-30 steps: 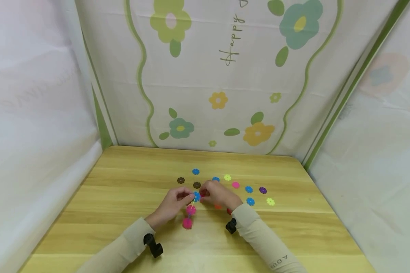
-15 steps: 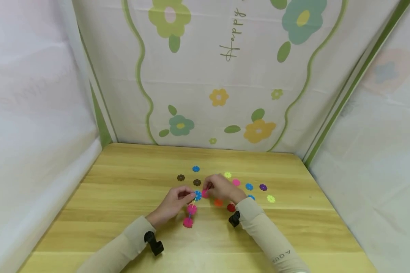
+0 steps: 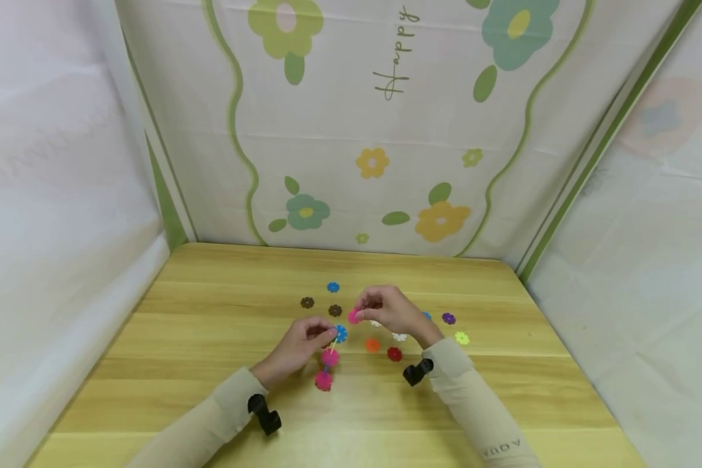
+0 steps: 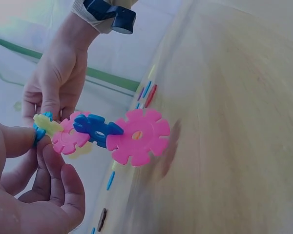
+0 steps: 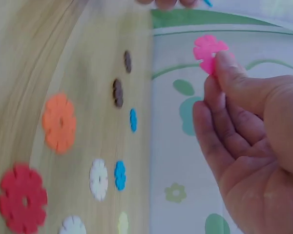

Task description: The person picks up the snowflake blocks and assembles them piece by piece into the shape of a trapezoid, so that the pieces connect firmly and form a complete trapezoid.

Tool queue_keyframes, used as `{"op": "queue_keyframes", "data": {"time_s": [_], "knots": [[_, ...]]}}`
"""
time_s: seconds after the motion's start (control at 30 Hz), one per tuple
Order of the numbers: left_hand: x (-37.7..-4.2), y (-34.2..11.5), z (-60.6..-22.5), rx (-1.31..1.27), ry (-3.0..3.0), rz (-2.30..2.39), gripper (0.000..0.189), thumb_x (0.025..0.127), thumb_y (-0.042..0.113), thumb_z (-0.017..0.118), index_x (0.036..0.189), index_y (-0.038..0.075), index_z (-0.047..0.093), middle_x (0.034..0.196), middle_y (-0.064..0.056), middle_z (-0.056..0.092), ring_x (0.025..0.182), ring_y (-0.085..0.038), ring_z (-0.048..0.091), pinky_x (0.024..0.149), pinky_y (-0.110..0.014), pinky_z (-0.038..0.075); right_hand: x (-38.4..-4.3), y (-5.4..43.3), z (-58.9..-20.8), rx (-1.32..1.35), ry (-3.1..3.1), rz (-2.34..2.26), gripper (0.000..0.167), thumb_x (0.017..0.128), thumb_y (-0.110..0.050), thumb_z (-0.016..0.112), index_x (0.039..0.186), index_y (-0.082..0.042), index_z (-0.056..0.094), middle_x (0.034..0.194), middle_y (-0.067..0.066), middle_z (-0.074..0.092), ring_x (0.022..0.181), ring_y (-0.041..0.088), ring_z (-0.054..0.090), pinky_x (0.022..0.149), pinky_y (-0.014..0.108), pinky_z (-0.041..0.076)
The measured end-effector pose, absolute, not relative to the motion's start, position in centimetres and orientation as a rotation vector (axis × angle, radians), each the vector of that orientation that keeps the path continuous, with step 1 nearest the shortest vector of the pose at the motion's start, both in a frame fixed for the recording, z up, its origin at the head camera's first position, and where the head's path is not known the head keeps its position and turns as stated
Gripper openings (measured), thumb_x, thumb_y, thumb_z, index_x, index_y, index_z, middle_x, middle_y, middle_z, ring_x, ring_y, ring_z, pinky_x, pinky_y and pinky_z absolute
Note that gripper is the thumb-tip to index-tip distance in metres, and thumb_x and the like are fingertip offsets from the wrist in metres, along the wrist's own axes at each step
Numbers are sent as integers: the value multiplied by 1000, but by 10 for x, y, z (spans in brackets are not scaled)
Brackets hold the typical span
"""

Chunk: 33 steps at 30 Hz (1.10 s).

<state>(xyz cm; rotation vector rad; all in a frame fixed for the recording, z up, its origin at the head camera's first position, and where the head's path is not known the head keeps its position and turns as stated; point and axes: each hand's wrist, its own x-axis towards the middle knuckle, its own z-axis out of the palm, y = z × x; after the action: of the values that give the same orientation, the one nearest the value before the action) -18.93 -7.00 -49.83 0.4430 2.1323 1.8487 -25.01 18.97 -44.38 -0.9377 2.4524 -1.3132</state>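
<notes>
My left hand (image 3: 299,344) pinches the blue end piece (image 3: 341,333) of a chain of notched plastic snowflake discs between thumb and finger. From that piece run a yellow disc (image 4: 48,125), a pink disc (image 4: 67,140), a dark blue disc (image 4: 94,127) and a larger-looking pink disc (image 4: 151,141) at the far end, slotted together at angles. Up and to the right of the chain, my right hand (image 3: 394,309) holds a single pink disc (image 5: 205,48) between thumb and fingertips, its other fingers loosely bent. A gap separates this disc from the blue end piece.
Loose discs lie on the wooden table (image 3: 199,312): an orange disc (image 3: 372,345), a red disc (image 3: 394,354), a white disc (image 5: 98,179), brown ones (image 3: 307,303), a blue one (image 3: 333,287), a purple one (image 3: 448,318) and a yellow-green one (image 3: 462,338). Printed fabric (image 3: 322,117) stands behind.
My right hand has drawn away from the chain, up and to the right, with the pink disc. White discs now show beside it. My left hand stays nearly in place with the chain.
</notes>
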Motion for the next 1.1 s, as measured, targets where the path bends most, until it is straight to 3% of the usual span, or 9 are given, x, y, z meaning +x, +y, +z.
{"op": "queue_keyframes", "data": {"time_s": [0.13,0.3,0.37,0.57,0.73,0.9,0.97,1.1], "knots": [[-188,-69,-496,481,2119,1853,28,108,30,62,120,5,69,113,-10,71,99,-18,66,88,-27,57,-245,186,-445,-972,2323,-1503,5,101,-11,71,102,-7,73,101,12,79,92,24,78,87,44,64],[-187,-68,-494,505,2105,1860,29,109,28,62,119,2,69,114,-13,71,99,-18,66,88,-27,57,-240,182,-449,-973,2227,-1626,5,102,-10,70,103,-5,72,102,16,78,98,47,74,91,54,61],[-187,-68,-492,503,2104,1861,29,109,29,62,119,3,70,115,-13,71,100,-17,66,89,-27,57,-239,181,-451,-968,2213,-1645,6,102,-10,70,104,-5,72,102,17,78,99,50,73,93,58,60],[-185,-67,-489,486,2117,1837,28,109,31,61,119,6,70,113,-9,71,101,-18,67,90,-30,57,-237,181,-457,-974,2231,-1645,5,101,-9,71,104,-6,73,101,17,76,92,26,76,90,57,61],[-183,-64,-487,461,2110,1843,23,109,28,61,116,8,71,113,-6,70,103,-20,67,92,-32,56,-233,180,-462,-947,2238,-1668,5,101,-9,71,104,-6,73,100,13,76,93,30,75,88,56,61],[-180,-58,-485,464,2116,1873,22,108,22,62,114,4,72,111,-9,70,99,-18,66,90,-30,57,-227,178,-465,-921,2272,-1724,4,100,-9,71,101,-6,74,97,8,75,87,19,74,83,52,63],[-179,-57,-484,464,2124,1877,21,108,21,63,113,4,73,110,-9,71,97,-17,66,87,-28,56,-225,177,-466,-923,2276,-1749,5,100,-9,72,100,-5,74,96,9,74,86,23,75,82,52,63],[-180,-56,-485,475,2139,1861,20,108,20,63,111,3,73,108,-10,72,93,-17,64,83,-27,55,-220,177,-468,-914,2288,-1752,5,99,-11,74,99,-6,75,97,10,75,90,43,73,83,55,62]]}}
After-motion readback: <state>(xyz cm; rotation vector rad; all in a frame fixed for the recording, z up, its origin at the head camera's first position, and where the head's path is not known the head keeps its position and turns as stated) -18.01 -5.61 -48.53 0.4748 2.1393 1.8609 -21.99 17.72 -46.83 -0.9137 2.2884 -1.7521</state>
